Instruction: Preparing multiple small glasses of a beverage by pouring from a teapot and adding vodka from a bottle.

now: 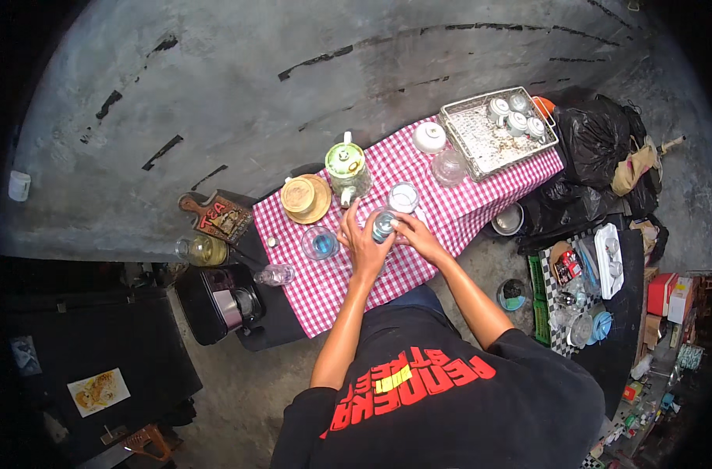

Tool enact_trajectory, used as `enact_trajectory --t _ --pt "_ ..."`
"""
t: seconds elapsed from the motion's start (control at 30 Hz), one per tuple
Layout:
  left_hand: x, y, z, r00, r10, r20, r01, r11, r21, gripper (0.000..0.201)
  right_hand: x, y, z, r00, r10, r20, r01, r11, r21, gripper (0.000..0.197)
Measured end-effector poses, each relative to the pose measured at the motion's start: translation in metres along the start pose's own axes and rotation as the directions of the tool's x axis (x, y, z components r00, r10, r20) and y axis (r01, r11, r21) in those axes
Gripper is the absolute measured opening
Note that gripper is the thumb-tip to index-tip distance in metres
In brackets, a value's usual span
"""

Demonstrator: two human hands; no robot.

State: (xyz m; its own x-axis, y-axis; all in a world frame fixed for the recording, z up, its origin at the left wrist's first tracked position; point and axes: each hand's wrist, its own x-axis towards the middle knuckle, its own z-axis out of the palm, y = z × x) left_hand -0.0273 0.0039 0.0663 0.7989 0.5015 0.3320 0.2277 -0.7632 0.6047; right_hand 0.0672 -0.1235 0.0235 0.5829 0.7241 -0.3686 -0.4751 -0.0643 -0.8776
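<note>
Both hands are at a small clear glass vessel point(384, 225) above the checked cloth. My left hand point(362, 244) closes round its left side, and my right hand point(420, 239) has its fingers pressed to its right side near the top. Whether it is a jar or a tumbler I cannot tell. Just left of my left hand stands a glass with a blue tint point(321, 244). A clear glass cup with a pale rim point(403, 197) is beyond my hands. Behind them stands a teapot with a green lid point(346, 162), beside a lidded wooden container point(299, 194) on a round wooden plate point(321, 207).
A wire-edged tray point(469, 148) with several cups sits at the table's right end, near a white bowl point(429, 137) and a glass bowl point(449, 168). A glass bottle point(276, 275) lies at the left. Black bags point(594, 141) lean against the wall. A black appliance point(215, 301) stands left.
</note>
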Motion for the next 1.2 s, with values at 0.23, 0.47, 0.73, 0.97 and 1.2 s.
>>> enact_trajectory --t 0.23,0.47,0.73,0.97,1.2 --pt "0.000 0.019 0.011 0.997 0.014 0.079 -0.012 1.000 -0.019 0.058 -0.009 0.008 -0.012 0.984 -0.093 -0.149 0.112 0.986 0.126 0.043" --pt "-0.019 0.008 0.029 0.984 -0.035 0.173 0.040 0.999 -0.028 0.069 0.013 -0.003 -0.042 0.896 -0.291 -0.335 0.245 0.954 -0.173 0.047" --pt "-0.043 0.003 0.042 0.940 -0.001 0.340 -0.009 1.000 0.027 0.061 0.037 -0.024 -0.056 0.744 -0.568 -0.352 0.257 0.729 -0.634 0.052" --pt "-0.043 0.009 0.035 0.944 -0.010 0.329 -0.004 0.999 0.041 0.057 0.037 -0.042 -0.054 0.696 -0.676 -0.242 0.276 0.562 -0.780 0.057" --pt "-0.036 0.013 0.036 0.957 -0.024 0.288 0.010 0.999 0.048 0.054 0.038 -0.058 -0.048 0.626 -0.773 -0.101 0.388 0.422 -0.819 0.059"
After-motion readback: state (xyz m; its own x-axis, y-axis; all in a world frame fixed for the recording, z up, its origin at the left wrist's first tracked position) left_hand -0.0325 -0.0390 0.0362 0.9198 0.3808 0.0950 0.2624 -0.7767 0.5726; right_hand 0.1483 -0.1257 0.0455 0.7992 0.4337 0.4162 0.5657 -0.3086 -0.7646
